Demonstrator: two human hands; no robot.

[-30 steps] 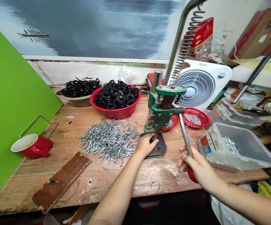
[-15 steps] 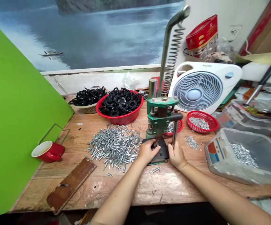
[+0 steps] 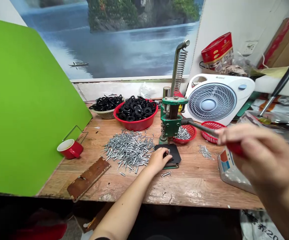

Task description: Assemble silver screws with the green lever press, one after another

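A green hand press [image 3: 172, 124] stands on the wooden table, its lever [image 3: 204, 128] swung out to the right. My right hand [image 3: 264, 156], blurred and close to the camera, is closed around the lever's red handle [image 3: 235, 149]. On the black plate [image 3: 175, 154] at the press's foot rests my left hand [image 3: 160, 159], its thumb and forefinger closed on a small metal piece [image 3: 169, 152], partly hidden by the fingers. A heap of metal eye bolts [image 3: 129, 150] lies left of that hand. One loose eye bolt [image 3: 166, 174] lies in front of the plate.
Behind the heap, a red basin [image 3: 137, 125] holds black rings. Red baskets [image 3: 189, 135] of small metal parts stand beside the press, near a white fan [image 3: 216, 100]. A clear plastic bin [image 3: 234, 173], a wooden board [image 3: 89, 178] and a red mug [image 3: 71, 149] are around.
My right hand has moved up and right with the handle, turning the lever from hanging down to nearly level. My left hand stays at the plate. The camera view has shifted.
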